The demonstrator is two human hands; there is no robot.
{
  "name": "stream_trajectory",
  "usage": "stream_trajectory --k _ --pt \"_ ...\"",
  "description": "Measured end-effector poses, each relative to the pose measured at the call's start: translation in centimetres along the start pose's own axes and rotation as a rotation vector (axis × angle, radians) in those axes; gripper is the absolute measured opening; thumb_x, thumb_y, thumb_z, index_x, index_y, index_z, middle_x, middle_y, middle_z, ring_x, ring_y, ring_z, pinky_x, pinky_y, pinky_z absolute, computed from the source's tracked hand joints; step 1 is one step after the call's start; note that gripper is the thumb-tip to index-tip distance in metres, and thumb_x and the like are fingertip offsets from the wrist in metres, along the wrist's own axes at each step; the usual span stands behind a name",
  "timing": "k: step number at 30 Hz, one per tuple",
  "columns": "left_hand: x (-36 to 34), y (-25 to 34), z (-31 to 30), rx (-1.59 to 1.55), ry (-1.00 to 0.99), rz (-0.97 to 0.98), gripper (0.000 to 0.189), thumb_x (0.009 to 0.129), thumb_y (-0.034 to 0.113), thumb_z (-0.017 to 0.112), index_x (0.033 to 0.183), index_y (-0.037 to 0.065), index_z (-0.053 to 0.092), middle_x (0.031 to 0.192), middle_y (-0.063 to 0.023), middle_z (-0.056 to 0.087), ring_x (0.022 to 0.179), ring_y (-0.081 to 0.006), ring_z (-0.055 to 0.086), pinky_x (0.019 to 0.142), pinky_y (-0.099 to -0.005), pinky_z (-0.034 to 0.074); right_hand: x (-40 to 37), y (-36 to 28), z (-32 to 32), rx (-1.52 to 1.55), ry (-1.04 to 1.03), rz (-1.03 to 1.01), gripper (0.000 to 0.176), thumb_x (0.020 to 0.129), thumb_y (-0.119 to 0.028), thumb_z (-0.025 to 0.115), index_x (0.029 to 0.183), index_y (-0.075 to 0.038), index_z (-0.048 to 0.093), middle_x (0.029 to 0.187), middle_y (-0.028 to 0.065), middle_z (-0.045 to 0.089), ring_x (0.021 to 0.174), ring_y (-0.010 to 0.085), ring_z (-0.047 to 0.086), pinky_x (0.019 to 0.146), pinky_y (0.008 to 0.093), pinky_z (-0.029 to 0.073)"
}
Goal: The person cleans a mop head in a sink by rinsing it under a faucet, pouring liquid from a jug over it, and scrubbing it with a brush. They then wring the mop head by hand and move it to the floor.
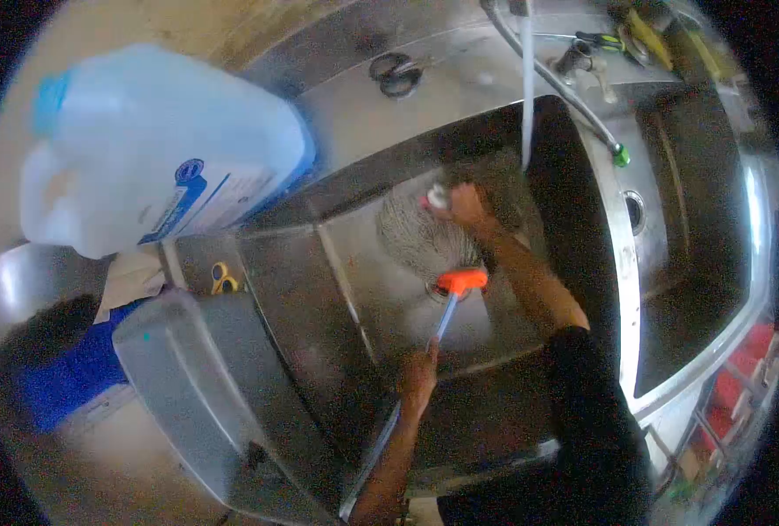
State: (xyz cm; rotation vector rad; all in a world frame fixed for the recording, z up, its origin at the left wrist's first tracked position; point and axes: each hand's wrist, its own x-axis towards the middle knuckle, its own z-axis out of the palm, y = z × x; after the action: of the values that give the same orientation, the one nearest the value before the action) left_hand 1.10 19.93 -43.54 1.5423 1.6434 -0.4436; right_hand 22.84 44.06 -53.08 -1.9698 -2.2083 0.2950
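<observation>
A mop stands head-down in a steel sink basin (486, 342), its orange socket (462, 280) near the drain and its grey strings (424, 237) spread over the bottom. My left hand (418, 381) is closed around the mop's pale handle (446, 320), below the orange socket in the view. At the far side of the strings, my right hand (468, 209) is closed on a small white and pink object (437, 197), whose kind is too blurred to make out. The fingers of that hand are partly hidden.
A large pale jug (170, 149) with a blue cap is at the left. A grey bin (179, 351) is beside the basin. Scissors with dark handles (396, 74) lie on the back ledge. A green-tipped hose (595, 127) hangs near a second basin (687, 263).
</observation>
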Motion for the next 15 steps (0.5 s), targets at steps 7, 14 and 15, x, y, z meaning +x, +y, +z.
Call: stream_trajectory --k 7,14,15 --pt "-1.1 -3.5 3.1 0.436 0.380 0.467 0.037 0.092 0.023 0.046 0.124 0.005 0.049 0.062 -0.0113 0.053 0.047 -0.0282 0.054 0.041 -0.0446 0.045 -4.5 -3.4 1.0 0.039 -0.153 -0.094 0.039 0.073 -0.041 0.060 0.073 -0.003 0.067 0.079 0.0210 0.063 0.070 0.0321 0.063 0.061 0.0408 0.051" --pt "-1.3 -1.4 0.9 0.080 0.270 0.164 0.048 0.095 0.040 0.036 0.088 0.000 0.062 0.064 -0.0178 0.058 0.056 -0.0346 0.060 0.046 -0.0458 0.048 -5.4 -6.6 -0.7 0.015 -0.125 -0.231 0.046 0.070 -0.050 0.061 0.071 -0.004 0.066 0.072 0.0180 0.062 0.065 0.0314 0.061 0.058 0.0408 0.049" --pt "-1.9 -0.1 -0.4 -0.025 0.191 0.096 0.054 0.095 0.043 0.034 0.082 -0.001 0.062 0.063 -0.0184 0.058 0.056 -0.0350 0.060 0.047 -0.0458 0.049 -6.4 -7.8 -0.3 0.014 -0.126 -0.275 0.047 0.070 -0.051 0.061 0.071 -0.004 0.066 0.071 0.0176 0.062 0.064 0.0313 0.061 0.058 0.0408 0.049"
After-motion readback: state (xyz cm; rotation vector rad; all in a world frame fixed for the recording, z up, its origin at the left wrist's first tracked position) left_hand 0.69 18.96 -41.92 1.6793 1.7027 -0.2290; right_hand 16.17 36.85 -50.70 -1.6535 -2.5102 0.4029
